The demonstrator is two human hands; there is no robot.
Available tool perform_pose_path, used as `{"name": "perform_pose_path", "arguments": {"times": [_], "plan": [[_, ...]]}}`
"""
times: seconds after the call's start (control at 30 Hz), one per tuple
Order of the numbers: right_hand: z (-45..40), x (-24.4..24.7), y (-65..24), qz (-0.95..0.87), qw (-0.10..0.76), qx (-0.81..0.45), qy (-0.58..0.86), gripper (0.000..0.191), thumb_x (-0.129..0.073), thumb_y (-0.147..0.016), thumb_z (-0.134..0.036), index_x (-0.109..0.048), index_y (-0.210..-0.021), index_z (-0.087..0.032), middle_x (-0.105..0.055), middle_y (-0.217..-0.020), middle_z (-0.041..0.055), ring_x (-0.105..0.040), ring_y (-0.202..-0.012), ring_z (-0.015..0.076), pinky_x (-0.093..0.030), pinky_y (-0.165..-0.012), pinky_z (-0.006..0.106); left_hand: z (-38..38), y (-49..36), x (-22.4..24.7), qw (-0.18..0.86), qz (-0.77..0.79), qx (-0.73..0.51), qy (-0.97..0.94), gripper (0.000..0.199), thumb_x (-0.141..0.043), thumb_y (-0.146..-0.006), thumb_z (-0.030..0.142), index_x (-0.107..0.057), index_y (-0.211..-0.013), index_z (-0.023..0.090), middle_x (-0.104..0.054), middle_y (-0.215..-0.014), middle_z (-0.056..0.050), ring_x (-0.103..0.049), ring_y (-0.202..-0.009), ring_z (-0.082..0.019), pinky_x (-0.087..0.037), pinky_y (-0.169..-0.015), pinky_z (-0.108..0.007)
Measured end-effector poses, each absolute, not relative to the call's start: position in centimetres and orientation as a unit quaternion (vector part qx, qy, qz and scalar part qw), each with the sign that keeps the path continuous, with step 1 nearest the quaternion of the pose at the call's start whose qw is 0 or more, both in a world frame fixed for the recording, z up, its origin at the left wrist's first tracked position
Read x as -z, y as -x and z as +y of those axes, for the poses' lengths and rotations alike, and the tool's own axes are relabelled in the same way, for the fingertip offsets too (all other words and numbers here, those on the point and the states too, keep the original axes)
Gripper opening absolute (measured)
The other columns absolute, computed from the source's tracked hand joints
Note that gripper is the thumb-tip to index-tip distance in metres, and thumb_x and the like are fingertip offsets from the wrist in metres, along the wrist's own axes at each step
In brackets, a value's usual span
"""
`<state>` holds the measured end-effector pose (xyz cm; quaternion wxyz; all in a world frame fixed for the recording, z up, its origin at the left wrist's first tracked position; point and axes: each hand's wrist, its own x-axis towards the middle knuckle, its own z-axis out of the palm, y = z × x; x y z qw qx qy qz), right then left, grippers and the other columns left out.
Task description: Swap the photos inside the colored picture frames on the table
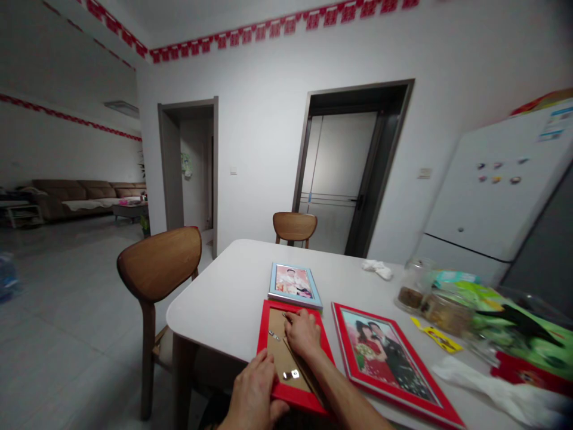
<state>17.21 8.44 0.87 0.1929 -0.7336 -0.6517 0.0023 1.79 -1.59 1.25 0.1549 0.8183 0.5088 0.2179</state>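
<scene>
A red picture frame (295, 398) lies face down at the near edge of the table, its brown backing board (282, 356) facing up. My left hand (254, 388) grips its near left corner, thumb along the near side. My right hand (303, 334) is closed over the backing's upper part, fingertips at a small metal clip (285, 315) near the far end. Two more metal pieces show on the back, a clip (274, 336) and a bright hanger (290, 375). My right forearm hides part of the frame's right side.
A light blue framed photo (295, 282) lies just beyond, and a larger red framed photo (389, 358) to the right. Glass jars (414, 286), a yellow packet (436, 337), crumpled tissue (487, 382) and green bags (532, 334) crowd the table's right side. Wooden chairs (161, 263) stand around.
</scene>
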Motion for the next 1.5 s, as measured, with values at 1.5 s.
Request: {"name": "perform_pose_path", "arguments": {"times": [1.5], "plan": [[0.1,-3.9,-21.5,-0.688,0.239,-0.088,0.679,0.036,-0.047,-0.062,-0.026,-0.061,-0.094,-0.017,-0.061,-0.092,0.0074,-0.053,-0.089,0.0197,-0.037,-0.080,0.026,-0.4,-3.2,-1.9,0.315,0.509,-0.355,-0.718,0.051,-0.055,-0.063,0.021,-0.043,-0.112,0.013,-0.049,-0.118,-0.011,-0.044,-0.109,-0.020,-0.034,-0.092,-0.027]]}}
